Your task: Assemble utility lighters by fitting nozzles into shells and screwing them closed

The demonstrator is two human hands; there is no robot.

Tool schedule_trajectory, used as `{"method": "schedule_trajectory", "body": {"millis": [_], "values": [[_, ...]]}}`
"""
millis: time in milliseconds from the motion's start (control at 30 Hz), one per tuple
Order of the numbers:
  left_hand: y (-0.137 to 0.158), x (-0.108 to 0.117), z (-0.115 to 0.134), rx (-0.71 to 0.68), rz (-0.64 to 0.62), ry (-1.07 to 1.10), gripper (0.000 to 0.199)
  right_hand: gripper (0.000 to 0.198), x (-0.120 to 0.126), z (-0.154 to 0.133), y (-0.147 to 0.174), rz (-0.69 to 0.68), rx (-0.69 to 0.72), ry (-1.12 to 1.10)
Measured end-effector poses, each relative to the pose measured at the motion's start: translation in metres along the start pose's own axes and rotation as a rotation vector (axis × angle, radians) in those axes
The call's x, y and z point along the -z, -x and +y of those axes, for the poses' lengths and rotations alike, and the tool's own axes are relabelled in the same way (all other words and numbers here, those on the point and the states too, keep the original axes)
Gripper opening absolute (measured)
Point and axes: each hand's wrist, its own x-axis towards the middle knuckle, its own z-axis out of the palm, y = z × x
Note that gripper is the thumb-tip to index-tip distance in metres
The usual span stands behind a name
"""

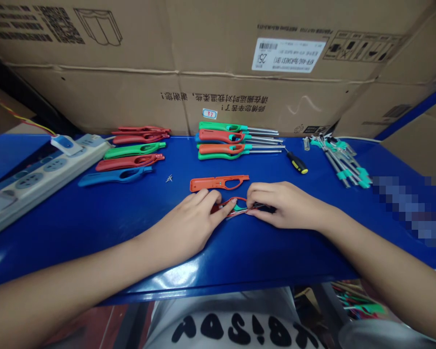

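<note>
Between my hands, on the blue table, lies a red lighter casing [241, 199] with a green trigger piece [237, 207] inside its loop. My left hand [198, 218] grips the handle end, its index finger stretched over the casing by the trigger. At the front end, the fingers of my right hand [281, 206] are pinched on the casing, and a dark part [267, 208] shows beneath them. What exactly sits between those fingertips is hidden. Just beyond my hands rests an orange lighter casing half [207, 183], touched by neither hand as far as I can see.
Coloured casing halves [129, 162] lie back left, near a power strip [54, 165] and small screws [169, 178]. Several long-nosed lighters [221, 149] lie at the back. A screwdriver [297, 163] and metal-tube inner parts [343, 162] are to the right. Cardboard [218, 82] walls the back.
</note>
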Motion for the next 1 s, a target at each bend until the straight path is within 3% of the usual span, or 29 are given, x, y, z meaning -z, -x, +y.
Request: {"method": "schedule_trajectory", "body": {"millis": [167, 400, 1000], "values": [[0.000, 0.002, -0.001, 0.003, 0.019, 0.047, 0.050, 0.003, 0.001, 0.001, 0.000, 0.001, 0.011, 0.000], [-0.003, 0.012, -0.002, 0.063, 0.070, 0.268, 0.030, 0.005, 0.002, 0.000, 0.000, 0.023, 0.037, 0.032], [-0.003, 0.011, -0.005, 0.018, 0.056, 0.208, 0.030, 0.007, 0.001, 0.002, -0.001, 0.034, 0.039, 0.034]]}}
